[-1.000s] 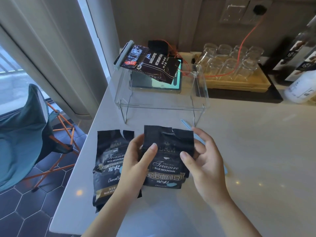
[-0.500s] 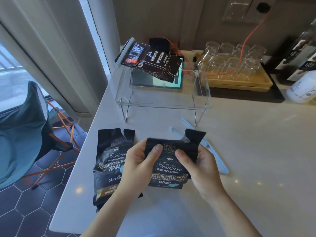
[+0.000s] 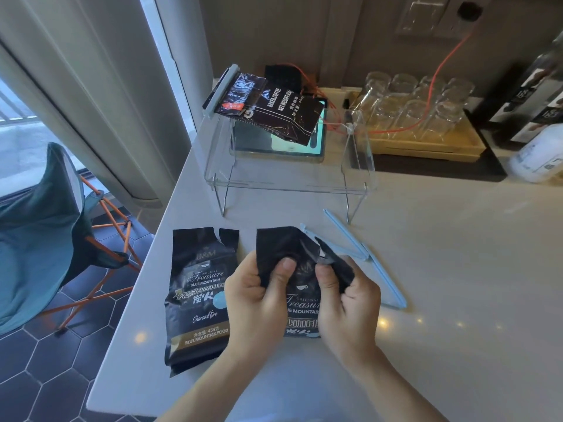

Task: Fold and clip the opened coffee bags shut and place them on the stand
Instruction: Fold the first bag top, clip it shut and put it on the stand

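Both hands grip a black coffee bag [image 3: 303, 303] standing on the white counter. My left hand [image 3: 256, 303] pinches its upper left and my right hand [image 3: 347, 303] pinches its upper right, where the torn top is crumpled and bent forward. A second black coffee bag [image 3: 199, 293] lies flat to the left, its top torn open. Two light blue clip sticks [image 3: 350, 245] lie on the counter just behind my right hand. A clipped bag [image 3: 274, 108] rests on the clear acrylic stand [image 3: 289, 184] at the back.
The counter's left edge [image 3: 146, 269] drops to a tiled floor with a teal folding chair [image 3: 39, 226]. A tablet [image 3: 280, 144] lies under the stand. Behind right sit a wooden tray of glasses [image 3: 420, 117], an orange cable, a white bottle [image 3: 539, 153] and dark boxes.
The bag's top has gone from flat to bent and crumpled between my thumbs. Both hands have closed in on its upper part, and the blue clip sticks have come into view behind it.
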